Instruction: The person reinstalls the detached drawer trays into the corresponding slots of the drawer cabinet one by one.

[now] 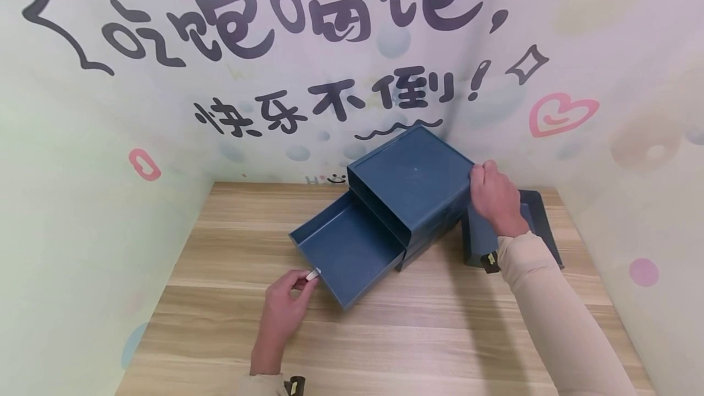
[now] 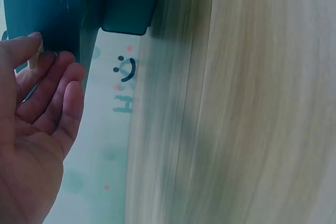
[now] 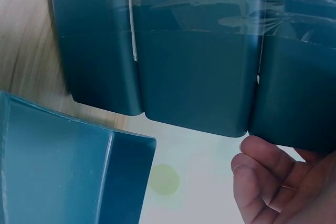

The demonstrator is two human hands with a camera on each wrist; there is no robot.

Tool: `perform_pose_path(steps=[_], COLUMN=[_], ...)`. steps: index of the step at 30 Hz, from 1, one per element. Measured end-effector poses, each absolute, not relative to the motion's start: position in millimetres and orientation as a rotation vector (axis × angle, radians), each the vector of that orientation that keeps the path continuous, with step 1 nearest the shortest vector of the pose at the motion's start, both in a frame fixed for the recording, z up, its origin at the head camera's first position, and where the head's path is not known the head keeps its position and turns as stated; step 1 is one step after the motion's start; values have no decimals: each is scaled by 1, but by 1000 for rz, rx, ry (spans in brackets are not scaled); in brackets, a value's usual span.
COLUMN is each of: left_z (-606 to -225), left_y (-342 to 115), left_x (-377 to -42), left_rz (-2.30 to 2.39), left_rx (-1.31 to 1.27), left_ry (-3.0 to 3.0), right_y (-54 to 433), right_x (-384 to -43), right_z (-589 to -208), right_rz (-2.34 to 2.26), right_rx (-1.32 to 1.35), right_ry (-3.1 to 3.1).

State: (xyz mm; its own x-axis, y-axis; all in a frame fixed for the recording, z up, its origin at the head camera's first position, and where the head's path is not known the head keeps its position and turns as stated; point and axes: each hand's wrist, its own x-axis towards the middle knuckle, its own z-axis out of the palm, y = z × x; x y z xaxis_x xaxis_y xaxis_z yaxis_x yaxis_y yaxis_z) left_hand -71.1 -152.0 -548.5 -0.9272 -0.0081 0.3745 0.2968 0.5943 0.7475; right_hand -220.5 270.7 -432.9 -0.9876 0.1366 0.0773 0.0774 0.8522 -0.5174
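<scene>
Wood-grain bench [image 1: 385,335] carries everything; at its left front, the left hand [image 1: 286,307] pinches the small pale handle [image 1: 313,274] of the dark blue plastic drawer [image 1: 352,249], drawn out toward the front edge; the blue plastic drawer cabinet [image 1: 412,185] sits mid-bench near the back, likely steadied by the right hand [image 1: 495,197] curled over its right edge; only the right wrist view shows another blue tray [image 3: 63,166] alongside.
</scene>
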Motion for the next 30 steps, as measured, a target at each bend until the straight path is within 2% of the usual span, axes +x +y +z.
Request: perform_pose_path(steps=[11, 30], left_z=[-543, -542], left_y=[-137, -122], left_x=[-72, -79], left_rz=[-1248, -1391], left_rx=[-49, 24], left_ry=[-2513, -2451], right_y=[271, 270], right_x=[-221, -219], right_z=[-434, -434], right_rz=[805, 814], right_rx=[-174, -182], right_ry=[-2916, -2910])
